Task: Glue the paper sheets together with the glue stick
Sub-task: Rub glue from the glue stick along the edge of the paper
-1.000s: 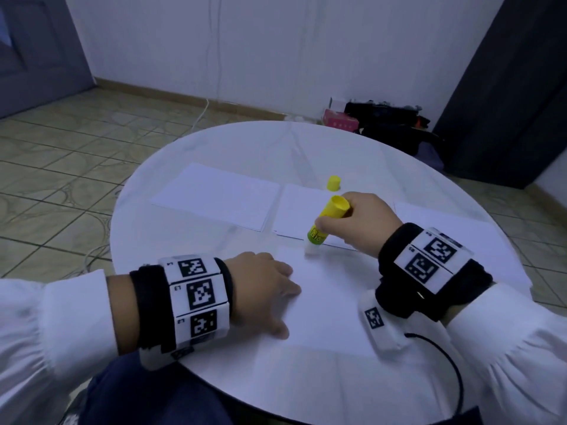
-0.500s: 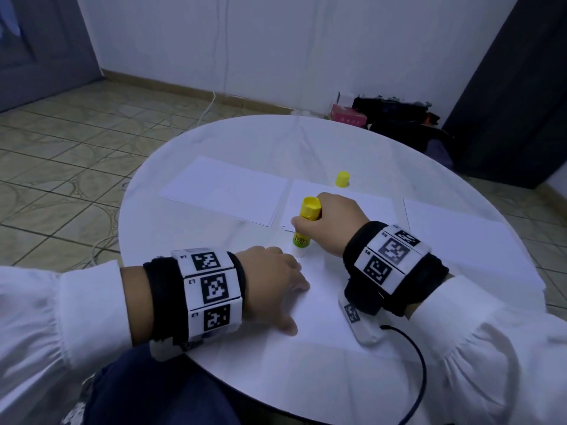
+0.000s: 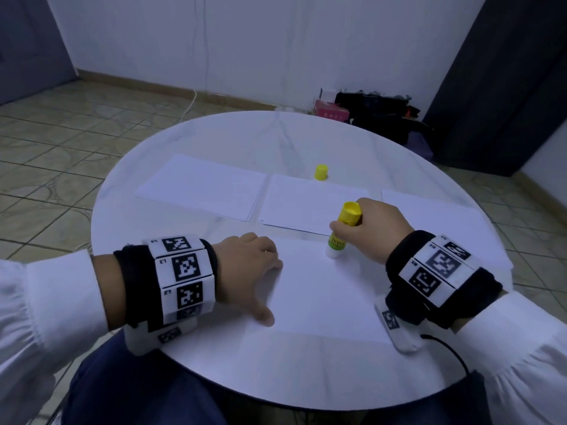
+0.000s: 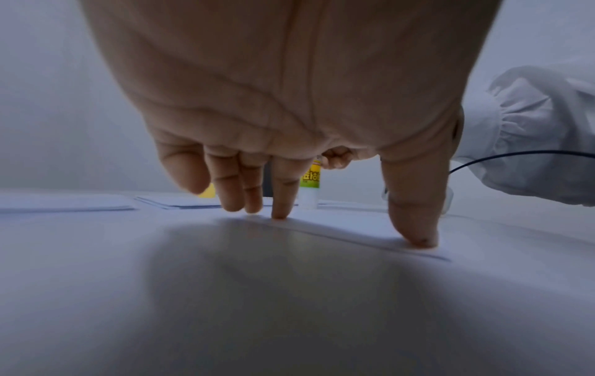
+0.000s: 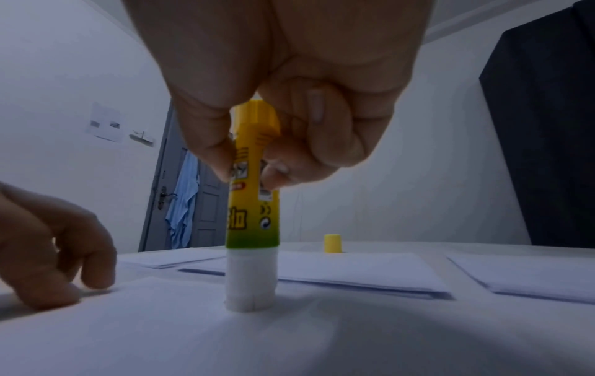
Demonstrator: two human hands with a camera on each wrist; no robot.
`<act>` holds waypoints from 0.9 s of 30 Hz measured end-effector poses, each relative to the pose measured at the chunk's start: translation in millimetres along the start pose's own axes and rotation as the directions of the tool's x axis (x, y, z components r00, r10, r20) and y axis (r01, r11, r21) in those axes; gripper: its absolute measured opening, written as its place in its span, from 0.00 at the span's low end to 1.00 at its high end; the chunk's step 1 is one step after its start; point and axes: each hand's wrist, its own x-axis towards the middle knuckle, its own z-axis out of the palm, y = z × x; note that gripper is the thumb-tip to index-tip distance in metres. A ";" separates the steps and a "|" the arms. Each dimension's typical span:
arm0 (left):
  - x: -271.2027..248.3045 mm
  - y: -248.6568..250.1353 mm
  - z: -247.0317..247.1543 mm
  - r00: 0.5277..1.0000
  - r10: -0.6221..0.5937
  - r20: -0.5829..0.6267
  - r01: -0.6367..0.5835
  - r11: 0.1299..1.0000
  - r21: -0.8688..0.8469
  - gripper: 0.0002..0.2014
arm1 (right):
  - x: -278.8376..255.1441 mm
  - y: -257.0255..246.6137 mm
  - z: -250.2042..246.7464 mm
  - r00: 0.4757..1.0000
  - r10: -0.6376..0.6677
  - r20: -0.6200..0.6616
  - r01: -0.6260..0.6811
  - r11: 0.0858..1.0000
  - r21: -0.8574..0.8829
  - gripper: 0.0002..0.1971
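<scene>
Gripping the glue stick upright in the curled right hand, pressing its white tip onto the near paper sheet on the round table. Pinning that sheet's left edge with the left hand, fingers extended, holding nothing. Leaving the yellow cap standing beyond.

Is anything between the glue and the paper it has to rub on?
Nothing visible is. The right hand holds the glue stick upright, its white tip pressed straight onto the near sheet. The cap stands off, far back on the table. The left hand steadies the sheet's left edge.
</scene>
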 end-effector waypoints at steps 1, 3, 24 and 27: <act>0.4 -0.4 0.0 1.000 -0.002 0.002 0.002 1.000 0.016 0.44 | -1.4 5.8 -3.1 1.000 0.014 -0.008 -0.014 1.000 0.002 0.15; 1.4 -1.0 0.0 1.000 -0.007 0.011 0.007 0.999 0.046 0.45 | -4.3 16.8 -9.0 0.999 0.035 -0.021 -0.035 0.999 0.007 0.15; -0.6 -10.2 -1.9 0.981 -0.124 0.150 0.122 0.992 0.021 0.61 | -22.5 2.9 -26.1 0.991 -0.123 -0.055 0.130 0.979 0.154 0.12; -1.0 -12.7 -1.0 0.979 -0.137 0.150 0.138 0.990 0.004 0.62 | -30.2 -36.6 -8.0 0.955 -0.274 0.109 0.253 0.952 0.175 0.13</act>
